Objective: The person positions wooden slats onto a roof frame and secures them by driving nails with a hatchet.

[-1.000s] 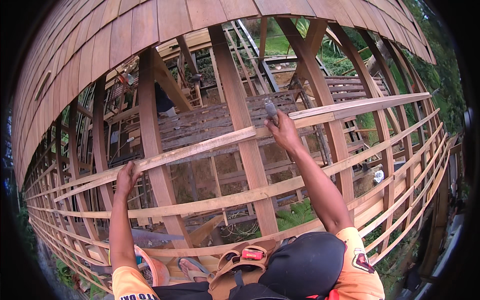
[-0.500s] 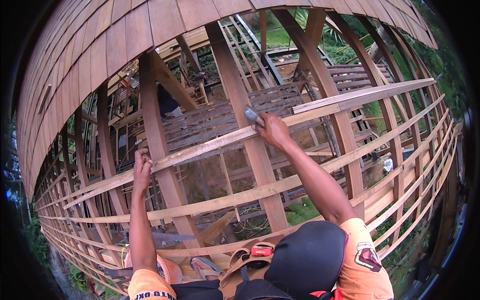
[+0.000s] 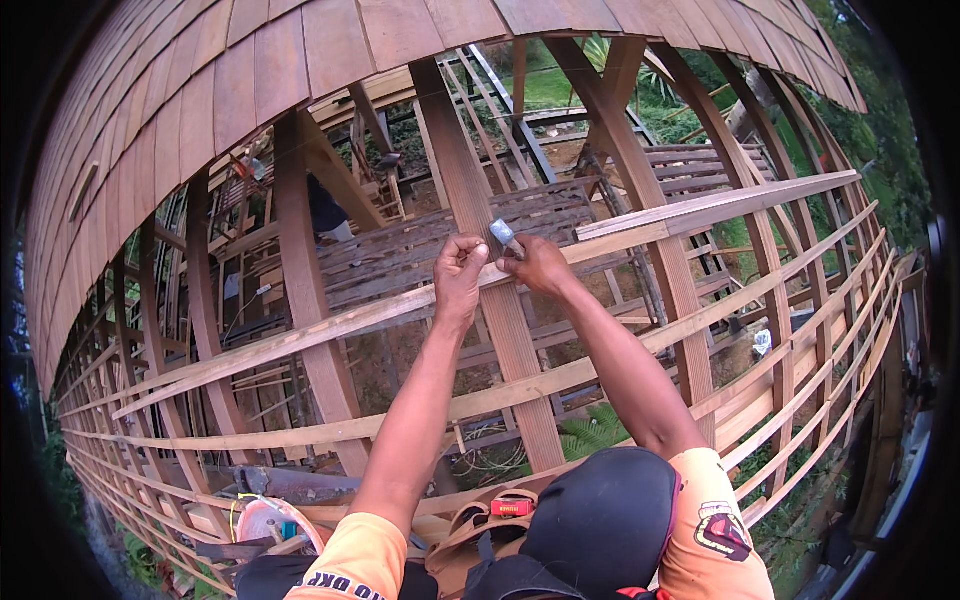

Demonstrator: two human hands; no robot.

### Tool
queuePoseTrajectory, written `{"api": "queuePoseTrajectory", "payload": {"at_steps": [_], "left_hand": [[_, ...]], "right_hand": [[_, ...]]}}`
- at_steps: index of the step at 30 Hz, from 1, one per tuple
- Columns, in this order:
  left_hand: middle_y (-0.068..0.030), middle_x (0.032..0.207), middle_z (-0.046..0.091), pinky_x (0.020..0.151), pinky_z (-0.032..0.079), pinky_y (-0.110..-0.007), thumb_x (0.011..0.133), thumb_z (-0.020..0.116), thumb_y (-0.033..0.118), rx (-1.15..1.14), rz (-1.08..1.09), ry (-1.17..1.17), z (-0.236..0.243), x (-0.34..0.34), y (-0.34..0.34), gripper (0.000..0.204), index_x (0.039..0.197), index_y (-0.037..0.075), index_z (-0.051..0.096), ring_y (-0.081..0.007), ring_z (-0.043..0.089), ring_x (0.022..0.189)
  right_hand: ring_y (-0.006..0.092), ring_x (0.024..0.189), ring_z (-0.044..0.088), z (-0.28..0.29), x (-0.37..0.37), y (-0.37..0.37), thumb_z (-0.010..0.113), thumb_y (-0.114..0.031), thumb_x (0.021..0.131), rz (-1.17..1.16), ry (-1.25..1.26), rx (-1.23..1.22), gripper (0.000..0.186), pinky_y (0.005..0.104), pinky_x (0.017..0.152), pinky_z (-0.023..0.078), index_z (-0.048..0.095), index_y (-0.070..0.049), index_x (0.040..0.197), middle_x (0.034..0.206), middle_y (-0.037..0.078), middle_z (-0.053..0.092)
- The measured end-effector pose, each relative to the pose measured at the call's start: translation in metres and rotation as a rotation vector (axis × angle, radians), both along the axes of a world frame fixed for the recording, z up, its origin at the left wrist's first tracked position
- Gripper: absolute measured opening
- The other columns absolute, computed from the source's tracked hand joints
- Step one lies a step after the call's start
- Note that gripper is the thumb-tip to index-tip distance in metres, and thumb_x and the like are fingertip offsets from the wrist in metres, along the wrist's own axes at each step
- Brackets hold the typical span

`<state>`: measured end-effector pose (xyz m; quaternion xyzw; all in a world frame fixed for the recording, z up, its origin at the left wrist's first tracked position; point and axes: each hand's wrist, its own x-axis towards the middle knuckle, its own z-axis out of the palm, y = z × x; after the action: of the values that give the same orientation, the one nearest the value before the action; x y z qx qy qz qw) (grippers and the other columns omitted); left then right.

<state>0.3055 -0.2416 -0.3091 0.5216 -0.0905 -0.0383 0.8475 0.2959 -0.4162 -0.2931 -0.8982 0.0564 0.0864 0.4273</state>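
Observation:
My right hand [image 3: 537,266] is closed round a hammer, its grey metal head [image 3: 504,233] poking up past my fingers. Close beside it, my left hand [image 3: 459,275] has thumb and fingertips pinched together; whatever they hold is too small to make out. Both hands are over a long pale wooden batten [image 3: 300,338], where it crosses a thick brown rafter [image 3: 522,350]. A second strip of wood [image 3: 720,204] lies along the batten to the right.
Wooden shingles [image 3: 280,60] cover the roof above. More battens [image 3: 480,402] cross the rafters nearer me, with open gaps down to the structure below. A tool pouch [image 3: 465,540] with a red box [image 3: 511,507] hangs at my waist; a pinkish bucket [image 3: 262,522] stands lower left.
My left hand has moved right along the batten, from the rafter on the left to beside the hammer. My right hand stays at the same rafter, still gripping the hammer.

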Motion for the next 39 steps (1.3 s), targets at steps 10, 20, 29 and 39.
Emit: {"api": "queuePoseTrajectory", "payload": {"at_steps": [10,20,29,39], "left_hand": [[0.0002,0.089,0.069,0.077,0.051,-0.026,0.096,0.070,0.012,0.640,0.054,-0.203,-0.001,-0.016,-0.004,0.011,0.101,0.002,0.067,-0.0065,0.062,0.084],[-0.0085,0.086,0.064,0.076,0.050,-0.034,0.093,0.068,0.009,0.754,0.171,-0.434,-0.003,-0.016,-0.010,0.009,0.098,0.001,0.063,-0.0203,0.064,0.082],[-0.0132,0.087,0.063,0.078,0.048,-0.041,0.085,0.069,0.002,0.805,0.184,-0.611,-0.003,-0.014,-0.013,0.009,0.091,0.001,0.062,-0.0330,0.061,0.085],[-0.0142,0.086,0.064,0.079,0.049,-0.041,0.085,0.069,0.002,0.782,0.141,-0.595,-0.006,-0.011,-0.001,0.009,0.090,-0.001,0.062,-0.0325,0.063,0.087]], "right_hand": [[0.0230,0.067,0.074,-0.009,-0.012,-0.008,0.078,-0.029,0.086,-0.113,-0.108,0.173,0.033,0.0395,0.071,0.057,0.070,0.002,0.097,0.070,0.012,0.073],[0.0213,0.063,0.073,-0.015,-0.019,-0.007,0.077,-0.026,0.088,-0.131,-0.171,0.257,0.033,0.0381,0.066,0.057,0.068,0.003,0.100,0.076,0.015,0.073],[0.0172,0.082,0.063,0.028,-0.067,-0.026,0.064,-0.025,0.100,-0.148,-0.503,0.303,0.050,0.0347,0.063,0.052,0.048,-0.001,0.141,0.100,0.015,0.063],[0.0529,0.097,0.064,0.072,-0.122,-0.003,0.058,-0.006,0.098,0.145,-0.623,-0.206,0.058,0.0532,0.077,0.055,0.030,0.005,0.148,0.112,0.034,0.063]]}}
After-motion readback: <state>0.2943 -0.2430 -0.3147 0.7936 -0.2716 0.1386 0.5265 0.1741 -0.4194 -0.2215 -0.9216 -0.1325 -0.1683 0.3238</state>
